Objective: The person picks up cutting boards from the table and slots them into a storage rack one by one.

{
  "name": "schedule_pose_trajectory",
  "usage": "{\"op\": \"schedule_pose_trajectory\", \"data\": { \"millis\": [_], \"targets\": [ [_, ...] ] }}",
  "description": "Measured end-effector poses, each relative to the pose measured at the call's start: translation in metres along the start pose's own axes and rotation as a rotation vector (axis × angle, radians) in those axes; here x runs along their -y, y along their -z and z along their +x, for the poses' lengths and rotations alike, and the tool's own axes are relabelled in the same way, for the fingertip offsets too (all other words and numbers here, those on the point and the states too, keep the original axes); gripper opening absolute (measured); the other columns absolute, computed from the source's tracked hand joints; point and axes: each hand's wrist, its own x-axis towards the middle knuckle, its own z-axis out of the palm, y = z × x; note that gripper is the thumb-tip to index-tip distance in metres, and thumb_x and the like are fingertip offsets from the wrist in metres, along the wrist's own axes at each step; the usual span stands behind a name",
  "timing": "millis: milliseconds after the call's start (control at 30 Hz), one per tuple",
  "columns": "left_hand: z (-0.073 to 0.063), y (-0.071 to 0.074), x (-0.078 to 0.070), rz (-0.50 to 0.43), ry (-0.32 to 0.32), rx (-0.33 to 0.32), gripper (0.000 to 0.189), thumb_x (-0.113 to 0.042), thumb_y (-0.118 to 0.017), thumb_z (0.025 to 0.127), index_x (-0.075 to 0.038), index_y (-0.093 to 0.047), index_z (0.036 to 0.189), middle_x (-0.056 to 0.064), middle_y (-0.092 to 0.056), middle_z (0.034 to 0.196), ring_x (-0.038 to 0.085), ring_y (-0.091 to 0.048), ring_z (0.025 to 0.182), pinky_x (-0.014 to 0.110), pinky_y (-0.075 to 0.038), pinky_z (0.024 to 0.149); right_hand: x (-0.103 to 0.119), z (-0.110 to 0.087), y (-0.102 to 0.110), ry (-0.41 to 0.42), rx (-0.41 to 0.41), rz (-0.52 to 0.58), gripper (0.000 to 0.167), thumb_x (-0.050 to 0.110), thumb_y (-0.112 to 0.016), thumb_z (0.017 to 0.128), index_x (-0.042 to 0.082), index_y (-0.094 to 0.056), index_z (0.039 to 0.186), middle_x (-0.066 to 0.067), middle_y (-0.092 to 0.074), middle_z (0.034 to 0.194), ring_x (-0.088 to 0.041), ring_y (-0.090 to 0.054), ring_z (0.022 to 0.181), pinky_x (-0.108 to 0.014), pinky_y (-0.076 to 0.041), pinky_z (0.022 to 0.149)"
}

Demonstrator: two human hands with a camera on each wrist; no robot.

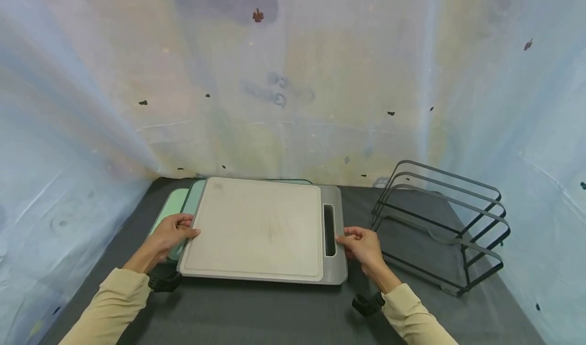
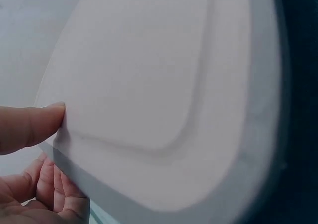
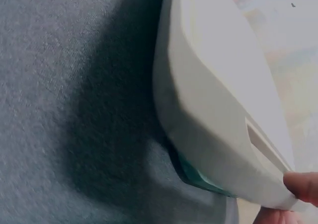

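Both hands hold a large cutting board, off-white with a grey border and a handle slot at its right end. My left hand pinches its left edge, thumb on top and fingers beneath, as the left wrist view shows on the board's corner. At the opposite end my right hand pinches the grey rim beside the slot; in the right wrist view the thumb lies on that rim. Under and behind it are a light green board and a teal board, mostly hidden.
A black wire rack with several upright loops stands on the right of the dark grey table. A pale patterned plastic sheet hangs behind the table and along both sides.
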Motion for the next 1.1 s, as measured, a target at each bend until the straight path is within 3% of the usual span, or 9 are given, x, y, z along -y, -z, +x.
{"op": "schedule_pose_trajectory", "data": {
  "millis": [200, 467, 667, 867, 1100],
  "targets": [
    [0.000, 0.003, -0.010, -0.034, -0.020, 0.014, 0.061, -0.005, -0.065, 0.092, 0.022, -0.032, 0.136, 0.023, -0.044, 0.116, 0.019, -0.049, 0.094, 0.023, -0.048, 0.073, 0.010, -0.001, 0.005, 0.076, -0.043, -0.106, 0.029, 0.016, -0.079, 0.083, -0.004, -0.070, 0.102, -0.003, -0.065, 0.070, -0.014, -0.062, 0.058, -0.031, -0.055, 0.053],
    [0.000, 0.003, -0.022, -0.045, -0.035, 0.014, 0.060, -0.003, -0.065, 0.091, 0.022, -0.033, 0.135, 0.020, -0.045, 0.112, 0.015, -0.049, 0.089, 0.022, -0.049, 0.073, 0.021, -0.003, 0.014, 0.168, -0.080, -0.195, 0.025, 0.017, -0.080, 0.082, 0.000, -0.072, 0.098, -0.005, -0.068, 0.069, -0.029, -0.064, 0.055, -0.044, -0.056, 0.056],
    [-0.002, 0.001, -0.029, -0.082, -0.064, -0.005, 0.055, -0.002, -0.065, 0.091, 0.023, -0.037, 0.132, 0.017, -0.048, 0.105, 0.011, -0.051, 0.085, 0.022, -0.048, 0.071, 0.026, -0.008, 0.020, 0.185, -0.096, -0.233, 0.026, 0.020, -0.079, 0.083, 0.001, -0.072, 0.098, -0.005, -0.069, 0.073, -0.020, -0.063, 0.054, -0.044, -0.056, 0.057],
    [-0.002, 0.000, -0.035, -0.056, -0.084, -0.045, 0.057, -0.006, -0.065, 0.093, 0.021, -0.036, 0.134, 0.020, -0.046, 0.110, 0.013, -0.049, 0.088, 0.021, -0.047, 0.071, 0.033, -0.010, 0.023, 0.219, -0.117, -0.254, 0.024, 0.020, -0.080, 0.082, 0.002, -0.073, 0.097, -0.007, -0.071, 0.078, -0.018, -0.065, 0.055, -0.045, -0.056, 0.057],
    [0.000, -0.002, -0.042, -0.042, -0.068, -0.099, 0.056, -0.011, -0.066, 0.094, 0.017, -0.040, 0.135, 0.019, -0.049, 0.110, 0.016, -0.048, 0.091, 0.020, -0.047, 0.073, 0.042, -0.012, 0.025, 0.250, -0.122, -0.237, 0.024, 0.019, -0.080, 0.083, 0.001, -0.073, 0.097, -0.008, -0.072, 0.082, -0.018, -0.066, 0.061, -0.032, -0.055, 0.053]
  ]
}}
